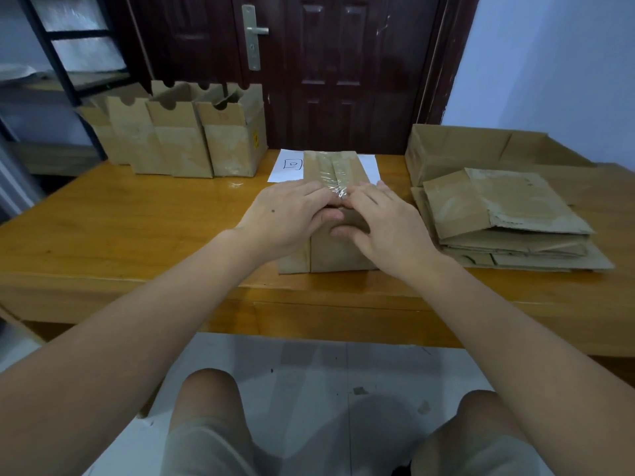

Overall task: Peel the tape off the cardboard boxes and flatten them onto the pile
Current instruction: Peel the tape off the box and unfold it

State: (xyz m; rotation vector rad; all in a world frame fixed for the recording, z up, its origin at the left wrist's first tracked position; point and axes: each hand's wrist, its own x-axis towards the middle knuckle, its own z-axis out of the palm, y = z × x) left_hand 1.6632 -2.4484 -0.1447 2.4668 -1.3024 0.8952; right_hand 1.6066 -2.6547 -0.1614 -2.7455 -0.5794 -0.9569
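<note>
- Left hand (292, 214), right hand (381, 218): side by side on the near end of the taped box (338, 249), fingertips meeting at the lifted, crinkled tape (338, 192); exact pinch hidden.
- Tape seam: long axis straight away from both hands, midway between them, neither nearer.
- Flattened pile (508, 221): right of the right hand, on the table (137, 214).
- Untreated boxes (178, 139): beyond the left hand, far left.

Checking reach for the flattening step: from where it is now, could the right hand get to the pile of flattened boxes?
Probably yes. The right hand is on the taped box, and the pile lies just to its right on the table, with nothing standing between them.
</note>
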